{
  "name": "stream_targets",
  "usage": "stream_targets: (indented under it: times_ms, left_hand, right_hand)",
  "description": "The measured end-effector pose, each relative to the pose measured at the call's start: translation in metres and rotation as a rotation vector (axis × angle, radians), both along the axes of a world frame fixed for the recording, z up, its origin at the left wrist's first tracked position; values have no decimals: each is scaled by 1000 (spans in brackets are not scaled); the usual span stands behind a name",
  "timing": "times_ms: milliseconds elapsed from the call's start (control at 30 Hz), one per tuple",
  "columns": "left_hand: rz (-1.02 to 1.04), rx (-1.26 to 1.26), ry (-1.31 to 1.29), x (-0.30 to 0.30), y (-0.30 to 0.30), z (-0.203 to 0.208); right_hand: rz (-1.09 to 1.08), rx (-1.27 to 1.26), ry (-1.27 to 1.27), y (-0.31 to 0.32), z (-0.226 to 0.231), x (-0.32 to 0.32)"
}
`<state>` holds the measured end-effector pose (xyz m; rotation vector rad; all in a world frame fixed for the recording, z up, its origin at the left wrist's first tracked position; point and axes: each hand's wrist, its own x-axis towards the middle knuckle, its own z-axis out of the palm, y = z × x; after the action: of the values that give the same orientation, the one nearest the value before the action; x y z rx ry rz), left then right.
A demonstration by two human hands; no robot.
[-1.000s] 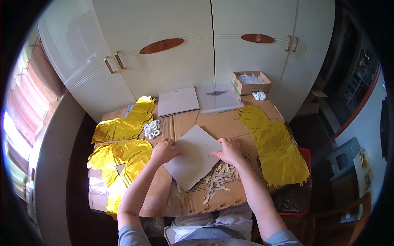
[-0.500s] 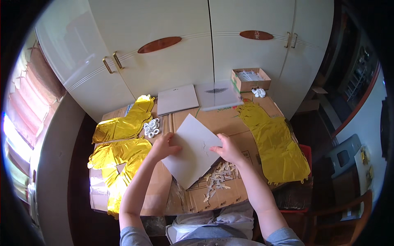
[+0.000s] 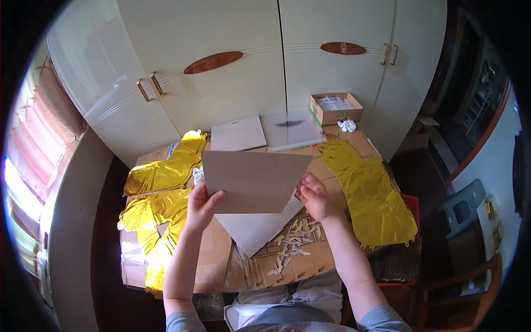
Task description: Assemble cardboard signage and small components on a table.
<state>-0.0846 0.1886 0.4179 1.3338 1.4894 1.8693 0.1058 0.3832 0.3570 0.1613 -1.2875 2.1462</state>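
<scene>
My left hand (image 3: pixel 202 207) grips a flat square grey-white board (image 3: pixel 251 180) by its lower left edge, thumb on the near face. The board is raised and tilted above the table. My right hand (image 3: pixel 315 198) is beside its right edge, fingers loosely curled and apart; whether they touch the edge is hard to see. Under the raised board, another pale board (image 3: pixel 254 229) lies cornerwise on the cardboard-covered table (image 3: pixel 213 271), its far part hidden. Several small pale strips (image 3: pixel 293 240) are scattered by its right side.
Gold foil balloons lie flat at the left (image 3: pixel 160 171) and right (image 3: pixel 376 193). White rings (image 3: pixel 198 175) are partly covered by the board. At the back are a grey board (image 3: pixel 238 133), a clear sheet (image 3: pixel 290 127), a small box (image 3: pixel 334 113) and a white bundle (image 3: pixel 347 126). A cabinet (image 3: pixel 232 88) stands behind.
The upper board has come up off the one lying beneath and turned to face me. My left hand has shifted left and turned; my right hand has moved right, to the board's edge.
</scene>
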Motion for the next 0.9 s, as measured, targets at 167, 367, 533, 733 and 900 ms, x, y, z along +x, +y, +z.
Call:
stream_targets:
  times_ms: [167, 367, 533, 733, 900]
  left_hand:
    - [14, -7, -232, 1, -13, -56]
    - [-56, -177, -227, -14, -20, -79]
    - [-25, -81, -248, -6, -19, -77]
    - [-43, -93, -323, 1, -20, -76]
    - [-23, -102, -314, 6, -15, -71]
  right_hand:
    - [-31, 394, -176, -13, -14, -13]
    - [65, 262, -138, -25, -12, -19]
    - [67, 141, -199, -8, -27, -15]
    - [296, -22, -160, -5, -32, -14]
    - [365, -59, -98, -8, -34, -16]
